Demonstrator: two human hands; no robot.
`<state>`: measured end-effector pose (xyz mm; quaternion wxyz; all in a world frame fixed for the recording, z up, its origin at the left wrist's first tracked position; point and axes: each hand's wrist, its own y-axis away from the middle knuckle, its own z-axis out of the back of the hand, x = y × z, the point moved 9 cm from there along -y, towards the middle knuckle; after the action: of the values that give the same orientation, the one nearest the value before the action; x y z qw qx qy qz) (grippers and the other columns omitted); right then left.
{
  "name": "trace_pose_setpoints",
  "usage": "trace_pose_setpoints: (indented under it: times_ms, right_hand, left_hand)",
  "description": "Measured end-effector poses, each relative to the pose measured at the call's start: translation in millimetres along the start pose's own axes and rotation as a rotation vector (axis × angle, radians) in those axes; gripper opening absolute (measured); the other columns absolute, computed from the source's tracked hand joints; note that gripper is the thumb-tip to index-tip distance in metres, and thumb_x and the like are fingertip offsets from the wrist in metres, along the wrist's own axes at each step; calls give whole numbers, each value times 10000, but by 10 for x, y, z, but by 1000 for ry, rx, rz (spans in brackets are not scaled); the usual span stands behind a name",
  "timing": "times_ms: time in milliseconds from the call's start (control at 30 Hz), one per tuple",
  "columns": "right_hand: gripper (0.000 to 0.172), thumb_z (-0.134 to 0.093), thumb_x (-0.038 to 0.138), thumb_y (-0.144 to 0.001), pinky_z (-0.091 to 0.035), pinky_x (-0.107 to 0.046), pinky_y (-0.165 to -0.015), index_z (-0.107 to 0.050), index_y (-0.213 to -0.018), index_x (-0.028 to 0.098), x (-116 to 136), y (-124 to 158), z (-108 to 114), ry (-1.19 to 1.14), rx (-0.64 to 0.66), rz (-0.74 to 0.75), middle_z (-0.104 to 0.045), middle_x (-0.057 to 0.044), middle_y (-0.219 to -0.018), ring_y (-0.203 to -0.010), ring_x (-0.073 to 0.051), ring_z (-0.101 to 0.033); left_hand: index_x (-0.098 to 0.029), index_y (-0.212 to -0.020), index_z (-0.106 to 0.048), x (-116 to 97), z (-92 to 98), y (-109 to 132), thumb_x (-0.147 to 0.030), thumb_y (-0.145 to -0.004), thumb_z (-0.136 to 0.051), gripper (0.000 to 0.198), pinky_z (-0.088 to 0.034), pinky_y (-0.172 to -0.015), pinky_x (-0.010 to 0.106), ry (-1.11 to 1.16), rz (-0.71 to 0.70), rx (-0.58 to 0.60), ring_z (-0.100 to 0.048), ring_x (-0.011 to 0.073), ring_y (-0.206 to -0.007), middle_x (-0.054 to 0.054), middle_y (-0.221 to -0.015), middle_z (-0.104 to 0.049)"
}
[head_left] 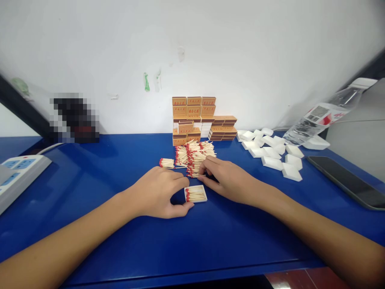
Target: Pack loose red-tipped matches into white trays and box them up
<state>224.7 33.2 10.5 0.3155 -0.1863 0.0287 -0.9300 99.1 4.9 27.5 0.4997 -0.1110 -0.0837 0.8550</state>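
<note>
A small white matchbox tray [205, 194] lies on the blue table, partly filled with red-headed matches [195, 195]. My left hand [159, 192] grips it from the left, thumb at the near side and index finger at the far side. Just beyond the tray is a heap of loose matches [195, 154], their red heads mostly to the left. At the near right edge of this heap, my right hand [224, 176] has its thumb and fingertips closed on matches; how many is hidden. A separate small bundle of matches [167, 163] rests left of the heap.
Stacked orange matchboxes [194, 110] stand against the wall behind the heap. Several white trays [272, 162] are scattered to the right, near a leaning plastic bottle [327, 112] and a black phone [345, 180]. A power strip [27, 176] sits at the left edge.
</note>
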Motion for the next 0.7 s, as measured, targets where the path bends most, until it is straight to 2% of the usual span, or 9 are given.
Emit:
trace_pose_setpoints:
  times_ms: [233, 400, 467, 533, 633, 700]
  right_hand:
    - [137, -540, 278, -1061, -396, -307, -670, -585, -971, 185, -42, -8, -25, 67, 26, -13, -637, -59, -961, -752, -180, -571]
    - [146, -527, 290, -1070, -410, -313, -696, -583, -991, 182, -115, 4, 120, 5, -13, -56, -637, -64, -979, -798, -190, -587]
    - [173, -532, 321, -1072, -404, -305, -685, -591, -972, 193, -78, 18, 200, -72, -33, -37, -636, -48, -942, -784, -181, -570]
    - [185, -547, 338, -1068, -400, -297, -681, -607, -957, 203, 12, 33, 218, -150, 2, 10, -633, -26, -891, -767, -170, -555]
    - [146, -594, 305, -1045, -393, -288, -679, -627, -942, 206, 154, 56, 151, -196, 94, 62, -639, -7, -866, -749, -153, -540]
    - [115, -614, 272, -1030, -390, -286, -683, -628, -941, 202, 206, 63, 109, -188, 108, 68, -649, -10, -897, -759, -148, -538]
  left_hand:
    - [-176, -908, -735, 26, -5, -8, -466, -901, -649, 302, -422, -575, 326, -4, 16, 6, -667, 195, -642, 6, -735, -705]
    - [-179, -928, -742, 79, -17, 0, -476, -919, -648, 312, -447, -600, 325, -7, 52, -10, -685, 193, -679, 6, -766, -728]
    - [-179, -948, -746, 108, -24, 6, -471, -932, -641, 311, -463, -626, 323, 4, 63, -24, -703, 193, -715, 9, -791, -744]
    - [-181, -961, -749, 137, -34, 10, -471, -937, -641, 310, -470, -640, 318, 15, 72, -31, -715, 194, -741, 13, -810, -754]
    - [-184, -952, -750, 163, -48, 9, -482, -937, -646, 316, -467, -633, 312, 18, 81, -28, -713, 192, -739, 14, -809, -752]
    - [-184, -937, -747, 166, -47, 7, -490, -938, -645, 323, -464, -625, 313, 17, 82, -30, -705, 190, -726, 13, -793, -744]
